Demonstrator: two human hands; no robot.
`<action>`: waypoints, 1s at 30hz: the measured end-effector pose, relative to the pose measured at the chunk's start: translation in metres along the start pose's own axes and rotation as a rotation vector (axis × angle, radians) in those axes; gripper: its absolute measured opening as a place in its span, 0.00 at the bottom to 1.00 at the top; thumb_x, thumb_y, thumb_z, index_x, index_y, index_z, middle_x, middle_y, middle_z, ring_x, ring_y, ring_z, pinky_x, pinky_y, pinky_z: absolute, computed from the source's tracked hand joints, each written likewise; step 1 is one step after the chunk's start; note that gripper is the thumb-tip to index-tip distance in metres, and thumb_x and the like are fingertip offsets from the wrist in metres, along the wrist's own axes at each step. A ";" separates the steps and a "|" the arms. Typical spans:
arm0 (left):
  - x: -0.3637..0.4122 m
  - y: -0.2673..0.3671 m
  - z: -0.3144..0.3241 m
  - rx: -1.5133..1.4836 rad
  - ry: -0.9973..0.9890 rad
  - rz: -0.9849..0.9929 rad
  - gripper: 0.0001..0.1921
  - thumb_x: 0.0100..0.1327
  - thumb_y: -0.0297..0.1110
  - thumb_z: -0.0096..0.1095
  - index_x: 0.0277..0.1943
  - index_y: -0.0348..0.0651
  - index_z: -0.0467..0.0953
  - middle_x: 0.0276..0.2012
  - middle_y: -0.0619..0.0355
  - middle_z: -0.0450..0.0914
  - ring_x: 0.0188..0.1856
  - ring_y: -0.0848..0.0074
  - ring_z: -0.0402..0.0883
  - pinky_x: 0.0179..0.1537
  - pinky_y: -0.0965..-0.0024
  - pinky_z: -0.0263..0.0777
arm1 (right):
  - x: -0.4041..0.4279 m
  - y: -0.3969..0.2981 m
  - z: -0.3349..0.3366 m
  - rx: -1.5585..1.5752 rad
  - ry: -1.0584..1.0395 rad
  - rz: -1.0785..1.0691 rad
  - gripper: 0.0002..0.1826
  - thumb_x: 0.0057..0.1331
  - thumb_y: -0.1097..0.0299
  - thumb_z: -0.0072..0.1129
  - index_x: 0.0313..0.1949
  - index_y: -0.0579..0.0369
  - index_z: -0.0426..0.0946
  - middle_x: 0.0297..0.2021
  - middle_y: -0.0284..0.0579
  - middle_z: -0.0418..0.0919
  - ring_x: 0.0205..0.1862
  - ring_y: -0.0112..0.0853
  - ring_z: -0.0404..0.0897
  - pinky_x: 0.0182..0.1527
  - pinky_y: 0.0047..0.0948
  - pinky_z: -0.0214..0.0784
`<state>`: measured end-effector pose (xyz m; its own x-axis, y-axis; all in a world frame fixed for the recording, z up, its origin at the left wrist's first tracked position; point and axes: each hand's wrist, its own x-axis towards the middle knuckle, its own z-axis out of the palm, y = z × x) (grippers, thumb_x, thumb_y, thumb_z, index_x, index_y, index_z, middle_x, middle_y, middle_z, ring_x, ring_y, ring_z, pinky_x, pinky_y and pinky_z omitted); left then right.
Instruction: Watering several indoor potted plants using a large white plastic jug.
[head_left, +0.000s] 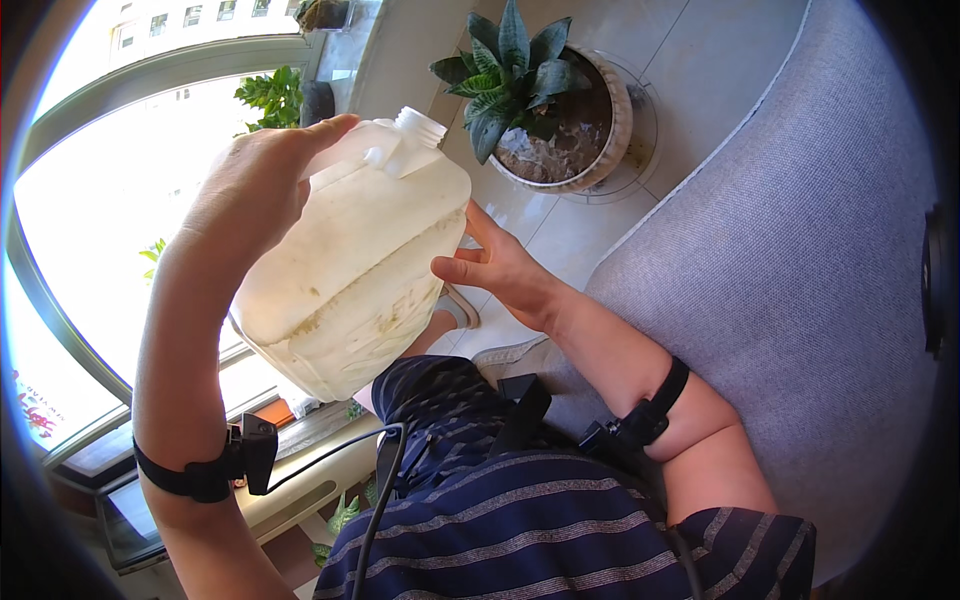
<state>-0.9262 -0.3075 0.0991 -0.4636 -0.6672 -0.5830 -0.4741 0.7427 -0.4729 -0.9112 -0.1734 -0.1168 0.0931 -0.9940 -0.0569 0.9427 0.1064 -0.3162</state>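
A large translucent plastic jug (352, 262) with brownish stains is held up before me, tilted, its threaded neck (421, 127) uncapped and pointing up and right. My left hand (262, 176) is closed around the jug's handle at the top left. My right hand (502, 270) supports the jug's right side near its shoulder, thumb and fingers spread against it. Just beyond the neck, a potted snake plant (517, 75) with dark green leaves stands in a round pot (619, 120) on the floor. The liquid level inside the jug is hard to tell.
A grey fabric sofa (757, 262) fills the right side. Large windows (97, 225) and a sill run along the left, with a leafy green plant (276, 97) by the glass. Tiled floor (660, 45) shows around the pot. A black cable (375, 517) hangs over my striped shirt.
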 end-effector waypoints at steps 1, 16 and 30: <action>0.000 0.001 0.000 -0.003 -0.002 -0.005 0.32 0.55 0.14 0.52 0.62 0.56 0.67 0.39 0.43 0.80 0.38 0.58 0.80 0.44 0.58 0.72 | 0.000 0.000 0.000 0.000 0.000 0.000 0.54 0.53 0.50 0.69 0.70 0.46 0.41 0.64 0.46 0.56 0.64 0.39 0.61 0.65 0.39 0.51; -0.001 0.004 -0.002 0.016 0.014 0.015 0.32 0.55 0.14 0.51 0.62 0.55 0.68 0.39 0.41 0.79 0.38 0.59 0.80 0.43 0.57 0.72 | -0.001 -0.002 0.002 -0.019 0.026 0.017 0.54 0.53 0.50 0.69 0.69 0.46 0.41 0.63 0.45 0.58 0.63 0.38 0.62 0.65 0.39 0.51; -0.004 0.000 0.003 0.000 0.041 0.034 0.32 0.55 0.14 0.51 0.62 0.56 0.67 0.36 0.41 0.79 0.35 0.59 0.80 0.41 0.57 0.71 | -0.002 -0.001 0.003 -0.016 0.028 0.002 0.54 0.52 0.49 0.69 0.70 0.44 0.41 0.63 0.44 0.58 0.62 0.39 0.63 0.65 0.39 0.51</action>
<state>-0.9220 -0.3049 0.0991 -0.5097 -0.6437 -0.5709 -0.4575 0.7647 -0.4538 -0.9114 -0.1718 -0.1132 0.0852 -0.9928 -0.0841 0.9374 0.1085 -0.3308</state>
